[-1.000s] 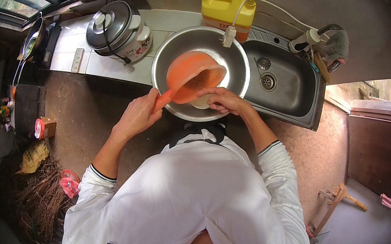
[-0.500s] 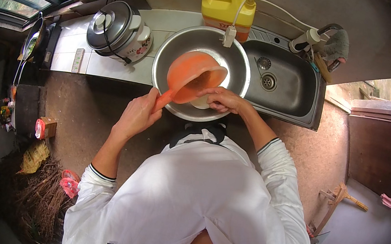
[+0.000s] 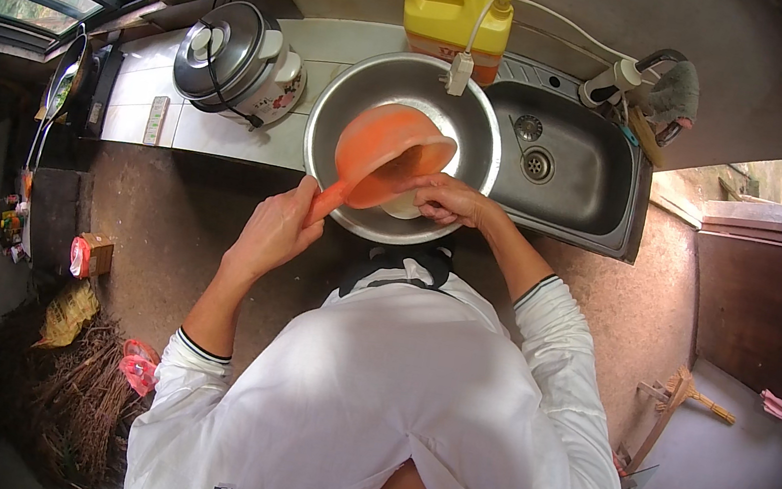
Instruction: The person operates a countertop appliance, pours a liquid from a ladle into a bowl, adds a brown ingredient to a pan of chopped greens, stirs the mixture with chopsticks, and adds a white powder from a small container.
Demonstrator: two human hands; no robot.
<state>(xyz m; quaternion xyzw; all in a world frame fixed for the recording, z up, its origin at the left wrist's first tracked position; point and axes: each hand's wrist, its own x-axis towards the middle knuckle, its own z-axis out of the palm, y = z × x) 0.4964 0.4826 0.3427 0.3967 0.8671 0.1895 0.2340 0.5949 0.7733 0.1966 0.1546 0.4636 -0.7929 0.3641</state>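
Observation:
An orange plastic water dipper [image 3: 380,147] hangs tilted over a wide stainless steel basin [image 3: 324,118] on the counter in front of me. My left hand [image 3: 274,227] is closed around the dipper's handle, at the basin's near left rim. The dipper's mouth faces right and toward me; its inside is in shadow. My right hand [image 3: 448,199] is at that mouth, index finger stretched to its inner side and the other fingers curled. Whether the curled fingers hold anything is hidden. Something pale [image 3: 401,208] shows in the basin below them, too covered to name.
Right of the basin is a steel sink [image 3: 570,195], with a hose-wrapped faucet [image 3: 676,95] beyond. Behind stands a yellow jug with a pump [image 3: 445,15]; a white plug [image 3: 459,73] on a cord hangs over the basin's rim. An electric pot [image 3: 277,91] stands left.

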